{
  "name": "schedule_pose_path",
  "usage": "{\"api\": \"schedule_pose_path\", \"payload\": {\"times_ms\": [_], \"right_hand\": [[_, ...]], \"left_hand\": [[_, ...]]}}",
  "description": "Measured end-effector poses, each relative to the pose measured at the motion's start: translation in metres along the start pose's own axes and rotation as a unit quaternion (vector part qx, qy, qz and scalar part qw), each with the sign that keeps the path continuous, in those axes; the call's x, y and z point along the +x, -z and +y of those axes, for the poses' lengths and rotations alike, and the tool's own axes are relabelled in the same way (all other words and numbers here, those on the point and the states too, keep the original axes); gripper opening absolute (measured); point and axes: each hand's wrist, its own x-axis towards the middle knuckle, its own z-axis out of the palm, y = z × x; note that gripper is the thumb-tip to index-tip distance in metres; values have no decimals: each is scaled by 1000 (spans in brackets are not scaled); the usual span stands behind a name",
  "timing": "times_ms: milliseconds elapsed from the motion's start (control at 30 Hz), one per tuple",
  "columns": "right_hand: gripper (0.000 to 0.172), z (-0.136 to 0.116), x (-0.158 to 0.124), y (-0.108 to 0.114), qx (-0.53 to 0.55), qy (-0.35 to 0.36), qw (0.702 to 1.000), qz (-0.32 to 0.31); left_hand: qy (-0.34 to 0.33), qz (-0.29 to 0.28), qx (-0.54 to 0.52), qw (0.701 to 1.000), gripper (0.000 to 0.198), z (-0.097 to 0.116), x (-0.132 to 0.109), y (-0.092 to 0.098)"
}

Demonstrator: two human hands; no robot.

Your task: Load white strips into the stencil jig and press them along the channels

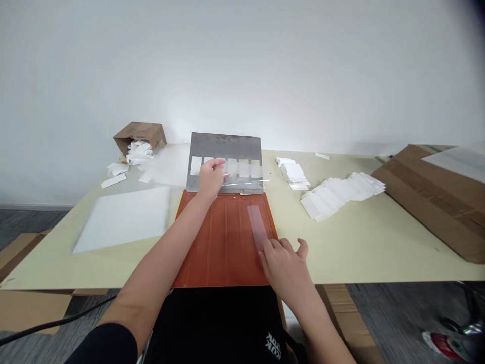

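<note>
An orange-red panel (223, 242) lies in front of me, hinged to a grey metal plate (227, 144) with a row of pale rectangular windows. My left hand (212, 178) is closed over the plate, pinching a clear piece of plastic film (246, 182); its shiny edge runs off to the right. On the panel's right side lies a translucent strip (256, 222), slightly slanted. My right hand (284, 260) holds the near end of this strip between thumb and fingers, the little finger raised. The fingertips of my left hand are partly hidden.
White cards lie in a small stack (293, 174) and a fanned row (341, 194) at right. A brown carton (435, 197) stands beyond them. To the left are a translucent sheet stack (123, 217) and a paper bag (151, 132) spilling white pieces (139, 150).
</note>
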Motion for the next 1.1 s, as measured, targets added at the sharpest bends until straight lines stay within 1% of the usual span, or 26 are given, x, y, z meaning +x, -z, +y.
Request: {"api": "schedule_pose_path", "payload": {"times_ms": [167,300,400,633,867,1100], "right_hand": [[22,7,11,-7,4,12,1000,28],[22,11,13,-17,2,0,1000,22],[20,11,13,-21,-8,-14,999,29],[23,12,24,-25,-27,-20,999,31],[24,14,28,-26,-15,-21,999,27],[26,14,31,-26,0,-26,1000,11]], "left_hand": [[-7,-17,-5,1000,21,4,-6,-2],[-17,-33,-15,999,20,9,-12,-3],[-24,-44,-17,999,20,13,-16,-3],[-65,-52,25,996,39,14,-21,0],[-99,-58,43,992,43,10,-21,2],[-116,-97,18,988,44,8,-26,1]]}}
